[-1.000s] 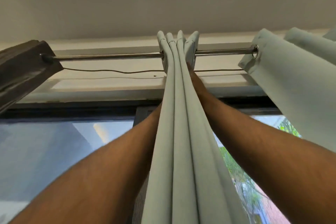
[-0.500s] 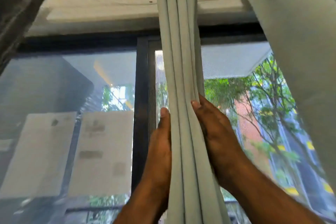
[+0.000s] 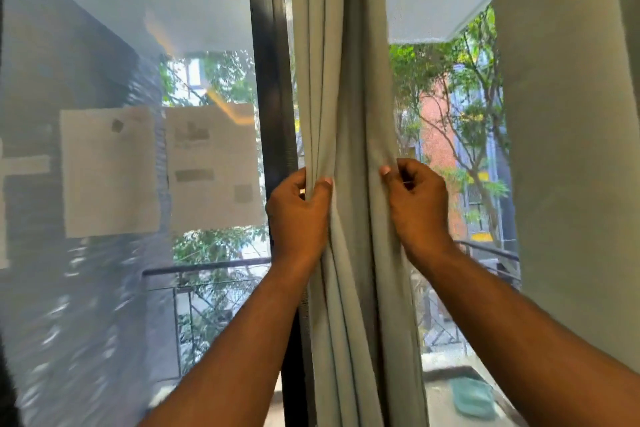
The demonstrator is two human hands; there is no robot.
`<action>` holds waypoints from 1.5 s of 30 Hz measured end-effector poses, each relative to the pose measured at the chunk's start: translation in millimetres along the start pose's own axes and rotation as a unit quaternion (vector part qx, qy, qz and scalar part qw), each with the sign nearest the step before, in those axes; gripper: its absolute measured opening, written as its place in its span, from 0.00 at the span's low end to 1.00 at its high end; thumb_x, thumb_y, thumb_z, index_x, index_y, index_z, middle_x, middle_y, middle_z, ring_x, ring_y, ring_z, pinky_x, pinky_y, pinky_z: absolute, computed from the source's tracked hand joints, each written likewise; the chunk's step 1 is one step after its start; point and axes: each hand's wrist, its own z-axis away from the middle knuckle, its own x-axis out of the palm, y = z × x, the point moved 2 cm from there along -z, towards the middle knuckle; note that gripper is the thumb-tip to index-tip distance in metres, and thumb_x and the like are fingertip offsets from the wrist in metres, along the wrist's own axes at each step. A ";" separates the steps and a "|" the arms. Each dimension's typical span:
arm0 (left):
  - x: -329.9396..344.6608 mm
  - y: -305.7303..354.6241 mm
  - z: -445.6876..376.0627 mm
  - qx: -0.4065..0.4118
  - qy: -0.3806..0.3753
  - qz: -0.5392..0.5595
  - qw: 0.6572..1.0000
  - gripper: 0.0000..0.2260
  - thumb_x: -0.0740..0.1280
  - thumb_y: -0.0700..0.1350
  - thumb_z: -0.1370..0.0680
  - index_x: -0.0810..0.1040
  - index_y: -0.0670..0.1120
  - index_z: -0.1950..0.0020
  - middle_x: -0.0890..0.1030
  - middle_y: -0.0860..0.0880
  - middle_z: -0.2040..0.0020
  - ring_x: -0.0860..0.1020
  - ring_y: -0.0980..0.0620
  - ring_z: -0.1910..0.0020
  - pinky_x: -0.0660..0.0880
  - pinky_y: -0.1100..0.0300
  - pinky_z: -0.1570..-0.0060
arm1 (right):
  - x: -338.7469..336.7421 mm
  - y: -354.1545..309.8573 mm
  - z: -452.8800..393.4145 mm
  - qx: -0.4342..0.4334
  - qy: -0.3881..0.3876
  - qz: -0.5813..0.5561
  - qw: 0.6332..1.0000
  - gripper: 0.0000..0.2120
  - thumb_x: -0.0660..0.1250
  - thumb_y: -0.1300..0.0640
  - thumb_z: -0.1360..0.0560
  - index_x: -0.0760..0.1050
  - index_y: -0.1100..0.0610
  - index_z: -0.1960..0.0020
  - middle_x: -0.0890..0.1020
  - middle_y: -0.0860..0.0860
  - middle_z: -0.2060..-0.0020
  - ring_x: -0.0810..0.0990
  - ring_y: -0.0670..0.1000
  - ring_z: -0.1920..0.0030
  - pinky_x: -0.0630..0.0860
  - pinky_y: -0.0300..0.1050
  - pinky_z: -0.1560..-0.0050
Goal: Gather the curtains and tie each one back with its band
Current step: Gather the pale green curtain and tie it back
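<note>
A pale grey-green curtain [image 3: 343, 80] hangs gathered into narrow folds in front of the window's dark middle post. My left hand [image 3: 299, 215] grips the folds on the curtain's left edge, thumb in front. My right hand [image 3: 415, 204] pinches the curtain's right edge between thumb and fingers. A second curtain [image 3: 568, 132] of the same colour hangs loose at the right. No tie band shows in this view.
The dark window frame post [image 3: 268, 97] stands just left of the gathered curtain. Two paper sheets [image 3: 159, 170] are stuck on the left pane. Outside are a balcony railing [image 3: 207, 269], trees and a brick building.
My view has dropped from the curtain rod to mid-window. Both hands slid down the gathered curtain and went from flat pressing on its sides to gripping its edges.
</note>
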 end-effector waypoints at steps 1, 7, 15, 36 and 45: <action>-1.3 0.8 3.2 0.004 0.007 -0.004 1.000 0.06 0.70 0.42 0.24 0.82 0.53 0.54 0.85 0.53 0.59 0.83 0.49 0.57 0.81 0.50 0.53 | -1.5 -1.3 6.1 -0.005 -0.004 -0.005 1.000 0.04 0.67 0.56 0.22 0.80 0.53 0.53 0.83 0.46 0.61 0.82 0.43 0.58 0.80 0.45 0.56; 13.4 15.9 26.5 -0.112 -0.023 0.083 0.990 0.09 0.66 0.46 0.20 0.85 0.53 0.55 0.85 0.54 0.58 0.82 0.60 0.55 0.79 0.64 0.53 | 2.0 3.2 41.6 0.046 -0.097 -0.085 0.991 0.06 0.69 0.55 0.23 0.82 0.48 0.48 0.85 0.43 0.57 0.83 0.41 0.53 0.78 0.34 0.51; 18.9 15.8 49.8 -0.110 -0.058 0.066 0.990 0.06 0.68 0.44 0.21 0.85 0.49 0.50 0.86 0.51 0.54 0.84 0.55 0.53 0.80 0.63 0.53 | -15.9 1.4 31.2 0.163 -0.156 -0.192 0.955 0.03 0.71 0.61 0.26 0.80 0.58 0.52 0.84 0.55 0.55 0.83 0.51 0.53 0.80 0.37 0.54; -15.2 -43.1 117.7 -0.325 -0.139 0.049 0.934 0.13 0.57 0.54 0.17 0.79 0.57 0.39 0.78 0.56 0.38 0.75 0.54 0.39 0.77 0.53 0.46 | -14.5 59.3 107.2 0.191 -0.217 -0.087 0.953 0.18 0.64 0.59 0.25 0.72 0.34 0.49 0.82 0.38 0.54 0.82 0.40 0.53 0.80 0.40 0.55; -44.4 -127.3 161.4 -0.336 -0.214 0.068 0.915 0.31 0.71 0.50 0.26 0.65 0.55 0.25 0.75 0.54 0.31 0.78 0.62 0.40 0.78 0.65 0.50 | -23.9 134.4 198.3 0.264 -0.337 -0.098 0.898 0.25 0.65 0.69 0.31 0.74 0.53 0.36 0.83 0.39 0.48 0.80 0.41 0.43 0.78 0.37 0.44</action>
